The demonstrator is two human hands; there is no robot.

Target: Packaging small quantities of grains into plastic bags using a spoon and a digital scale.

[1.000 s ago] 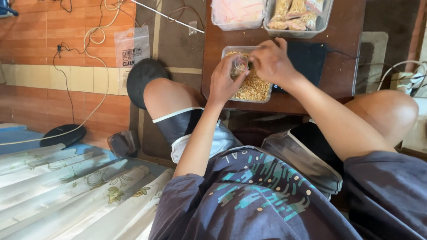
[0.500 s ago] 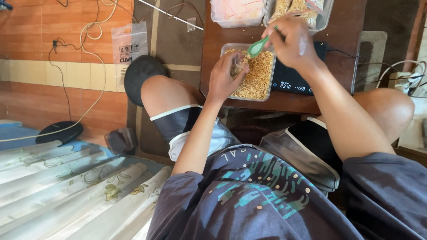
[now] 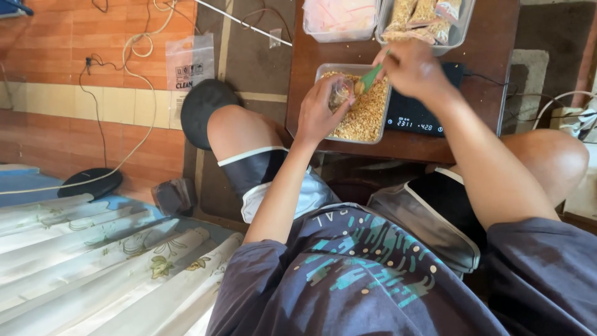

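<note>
Now scooping grain into a small bag over the tray.

Above the grain tray on the brown bench, the left hand pinches a small clear bag; the right hand, fingers closed, holds a green scoop at its mouth, beside the black scale.

Small bag half hidden behind left hand

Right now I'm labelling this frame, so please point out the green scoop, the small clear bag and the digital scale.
green scoop (image 3: 372, 77), head view, on its handle.
small clear bag (image 3: 340, 94), head view, on its side.
digital scale (image 3: 415, 116), head view, on its black front panel.
</note>
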